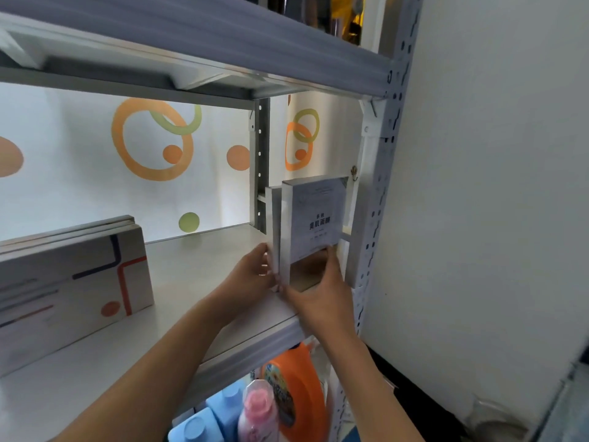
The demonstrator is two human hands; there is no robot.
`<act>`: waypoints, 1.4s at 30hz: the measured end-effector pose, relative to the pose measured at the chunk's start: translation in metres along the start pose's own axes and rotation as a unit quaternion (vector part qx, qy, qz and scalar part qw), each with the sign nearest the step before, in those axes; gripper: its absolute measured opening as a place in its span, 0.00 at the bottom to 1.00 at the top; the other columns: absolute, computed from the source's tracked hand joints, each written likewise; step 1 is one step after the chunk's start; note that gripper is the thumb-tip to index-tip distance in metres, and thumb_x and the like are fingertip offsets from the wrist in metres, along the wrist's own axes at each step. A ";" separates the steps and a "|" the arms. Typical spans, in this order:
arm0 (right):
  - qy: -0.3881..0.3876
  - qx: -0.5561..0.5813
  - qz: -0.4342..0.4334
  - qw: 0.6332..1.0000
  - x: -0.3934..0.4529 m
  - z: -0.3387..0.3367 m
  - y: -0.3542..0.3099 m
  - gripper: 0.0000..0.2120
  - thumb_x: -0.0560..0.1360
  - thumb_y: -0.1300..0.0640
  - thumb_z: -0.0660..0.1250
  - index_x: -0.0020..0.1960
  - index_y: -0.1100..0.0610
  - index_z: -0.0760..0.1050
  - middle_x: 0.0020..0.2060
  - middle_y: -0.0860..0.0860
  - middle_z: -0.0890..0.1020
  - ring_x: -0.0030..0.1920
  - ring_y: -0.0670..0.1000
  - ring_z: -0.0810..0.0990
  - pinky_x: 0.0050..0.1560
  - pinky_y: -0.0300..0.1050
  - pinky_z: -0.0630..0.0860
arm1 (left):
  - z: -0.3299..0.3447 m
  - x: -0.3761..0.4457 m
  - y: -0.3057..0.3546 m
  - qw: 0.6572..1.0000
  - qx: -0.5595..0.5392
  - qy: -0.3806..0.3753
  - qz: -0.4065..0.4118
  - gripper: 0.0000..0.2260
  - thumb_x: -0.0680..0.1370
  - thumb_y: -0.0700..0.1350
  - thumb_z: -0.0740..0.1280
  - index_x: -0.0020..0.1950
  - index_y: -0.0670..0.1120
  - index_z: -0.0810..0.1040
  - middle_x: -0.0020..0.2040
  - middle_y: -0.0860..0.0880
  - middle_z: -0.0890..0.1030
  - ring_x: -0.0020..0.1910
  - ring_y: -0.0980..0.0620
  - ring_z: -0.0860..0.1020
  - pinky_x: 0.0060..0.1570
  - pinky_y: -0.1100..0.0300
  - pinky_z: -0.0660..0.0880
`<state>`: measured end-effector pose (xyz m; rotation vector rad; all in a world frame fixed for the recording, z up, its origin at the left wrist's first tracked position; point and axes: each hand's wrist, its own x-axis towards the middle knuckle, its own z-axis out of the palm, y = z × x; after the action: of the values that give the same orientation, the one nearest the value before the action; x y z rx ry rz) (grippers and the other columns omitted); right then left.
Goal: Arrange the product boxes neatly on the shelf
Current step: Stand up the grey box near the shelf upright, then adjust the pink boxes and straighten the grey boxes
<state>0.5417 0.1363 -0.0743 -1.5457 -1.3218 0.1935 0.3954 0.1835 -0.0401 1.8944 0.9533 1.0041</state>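
Note:
Two slim white product boxes stand upright at the right end of the white shelf (pixel 197 275). The nearer box (pixel 315 215) carries dark printed characters; the second box (pixel 273 218) stands just left of it. My right hand (pixel 318 291) grips the lower edge of the nearer box, thumb on its front. My left hand (pixel 251 272) holds the lower left side of the second box, fingers against its face. A stack of larger flat boxes (pixel 70 275) with blue and red lines lies at the shelf's left.
A grey shelf board (pixel 191 36) hangs close overhead. The perforated metal upright (pixel 379 186) stands right beside the boxes, and a white wall (pixel 494 186) beyond. Below the shelf are an orange detergent jug (pixel 296 384), a pink bottle (pixel 258 413) and blue bottles (pixel 204 422).

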 end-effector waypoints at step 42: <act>0.084 -0.010 -0.112 0.990 -0.050 -0.014 -0.038 0.18 0.77 0.50 0.67 0.66 0.46 0.69 0.60 0.42 0.74 0.61 0.40 0.71 0.63 0.43 0.73 | -0.011 -0.089 0.023 0.971 0.188 0.133 0.058 0.25 0.79 0.44 0.63 0.74 0.54 0.59 0.73 0.52 0.67 0.67 0.52 0.71 0.66 0.54 0.71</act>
<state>0.5088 0.0825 -0.0631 -1.3857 -1.3541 -0.0905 0.3553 0.0998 -0.0424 2.1815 1.2731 1.2380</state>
